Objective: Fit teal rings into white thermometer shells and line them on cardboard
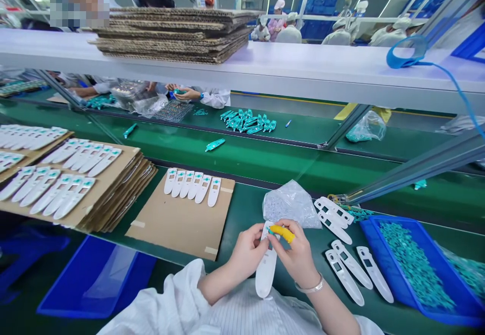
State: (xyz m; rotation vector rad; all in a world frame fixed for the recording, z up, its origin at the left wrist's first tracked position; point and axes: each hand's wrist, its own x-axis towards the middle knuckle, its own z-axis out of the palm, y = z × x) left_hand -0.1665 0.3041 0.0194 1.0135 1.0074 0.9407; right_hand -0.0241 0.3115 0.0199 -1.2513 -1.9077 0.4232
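Observation:
A long white plastic shell with a rounded end is held in front of my chest. My left hand is closed on its upper left edge. My right hand, with a yellow finger cot on one finger, pinches a small teal part at the shell's top end. The fingers partly hide that part, so whether it is seated I cannot tell. Loose white shells lie to the right of my right hand. Beyond my hands sits a clear plastic bag.
On the right, a blue bin holds many small teal parts. A cardboard sheet on my left carries a row of white shells. Farther left are stacked cardboard sheets. Across the green conveyor, a co-worker's hands handle a teal piece.

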